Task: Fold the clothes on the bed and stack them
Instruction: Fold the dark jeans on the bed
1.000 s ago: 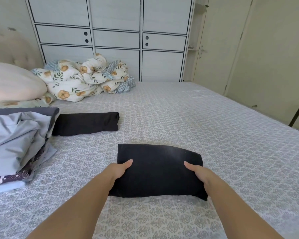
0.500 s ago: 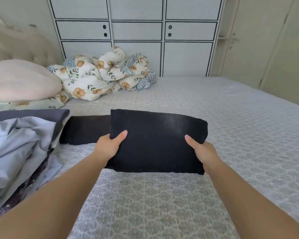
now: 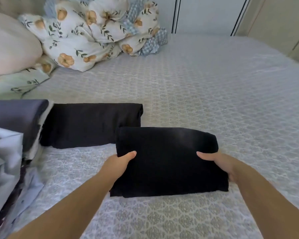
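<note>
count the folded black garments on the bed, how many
2. One folded black garment is held at its two sides by the left hand and right hand. The other black garment lies behind it to the left, beside the unfolded pile, which may hide more.

Bare bedspread right; laundry heap left

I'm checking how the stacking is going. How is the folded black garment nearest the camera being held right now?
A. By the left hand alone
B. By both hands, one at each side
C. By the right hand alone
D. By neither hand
B: the left hand and the right hand each grip a side of the folded black garment, thumbs on top.
</note>
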